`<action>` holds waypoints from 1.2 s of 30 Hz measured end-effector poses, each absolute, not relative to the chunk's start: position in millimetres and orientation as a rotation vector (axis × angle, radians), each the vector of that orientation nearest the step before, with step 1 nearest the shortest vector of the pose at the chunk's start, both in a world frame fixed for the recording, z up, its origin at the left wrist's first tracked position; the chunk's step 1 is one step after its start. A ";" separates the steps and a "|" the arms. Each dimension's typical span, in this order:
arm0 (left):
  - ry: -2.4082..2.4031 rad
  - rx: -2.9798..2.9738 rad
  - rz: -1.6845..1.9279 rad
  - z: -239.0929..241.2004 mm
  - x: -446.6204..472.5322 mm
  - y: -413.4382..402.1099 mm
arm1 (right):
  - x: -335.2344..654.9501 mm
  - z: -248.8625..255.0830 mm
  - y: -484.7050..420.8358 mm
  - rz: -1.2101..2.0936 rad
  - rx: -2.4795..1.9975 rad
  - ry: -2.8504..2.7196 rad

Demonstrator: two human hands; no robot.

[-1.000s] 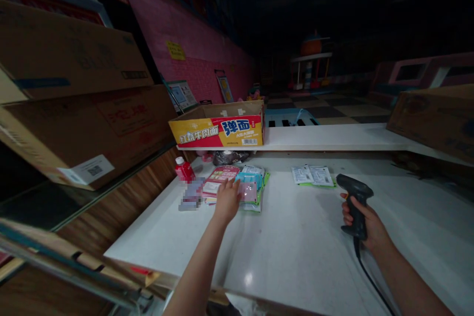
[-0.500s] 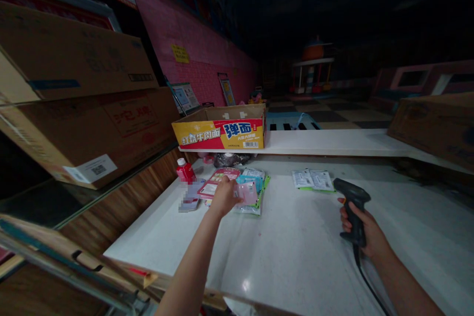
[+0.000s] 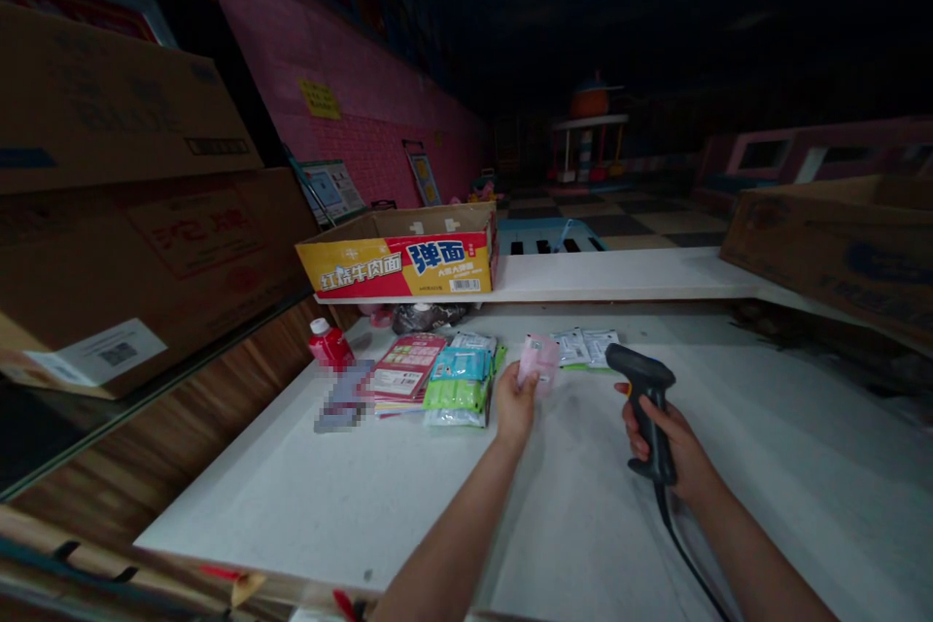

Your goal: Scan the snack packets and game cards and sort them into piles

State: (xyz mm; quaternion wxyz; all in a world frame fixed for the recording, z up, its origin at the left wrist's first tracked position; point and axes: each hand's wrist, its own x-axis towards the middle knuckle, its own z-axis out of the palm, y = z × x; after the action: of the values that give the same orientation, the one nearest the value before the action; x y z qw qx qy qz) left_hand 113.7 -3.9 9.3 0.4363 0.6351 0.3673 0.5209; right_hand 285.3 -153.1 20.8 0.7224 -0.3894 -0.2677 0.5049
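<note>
Between the thumb and fingers of my left hand [image 3: 516, 406] is a small pink packet [image 3: 540, 362], held up above the table with its printed face partly showing. My right hand [image 3: 674, 442] wraps round the handle of a black barcode scanner [image 3: 645, 403], whose head points left toward the packet and whose cord runs down to the front. Left of my left hand lies a pile of blue and green packets [image 3: 458, 379], beside a stack of pink and red printed booklets [image 3: 406, 371]. Behind the scanner head lie a couple of white-and-green packets [image 3: 587, 347].
A red bottle with a white cap [image 3: 329, 345] stands at the table's left. An open yellow-and-red noodle carton [image 3: 397, 264] sits on the raised white shelf [image 3: 619, 277]. Large cardboard boxes [image 3: 182, 243] are stacked at left; another carton [image 3: 831, 253] stands at right.
My left hand has moved right, away from the pile, carrying the pink packet toward the scanner and tilting it more upright. The whole view has shifted, and the scanner remains in my right hand.
</note>
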 end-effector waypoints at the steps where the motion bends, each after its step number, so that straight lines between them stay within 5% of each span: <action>1: 0.912 1.547 1.344 3.5 120.4 -2.7 | 283.6 20.9 -152.8 1.120 -0.864 -0.613; 10: 1.024 1.405 1.559 -22.2 127.4 10.0 | 268.2 22.2 -160.0 1.238 -0.843 -0.759; 36: 1.133 1.538 1.439 -17.5 127.6 6.3 | 288.5 20.1 -154.6 1.120 -0.846 -0.537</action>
State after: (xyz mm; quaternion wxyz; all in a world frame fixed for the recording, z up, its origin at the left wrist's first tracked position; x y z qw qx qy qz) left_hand 127.6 6.3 -17.5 0.3664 0.5983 0.4408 0.5598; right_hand 288.5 -154.6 20.1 0.7306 -0.3845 -0.2441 0.5088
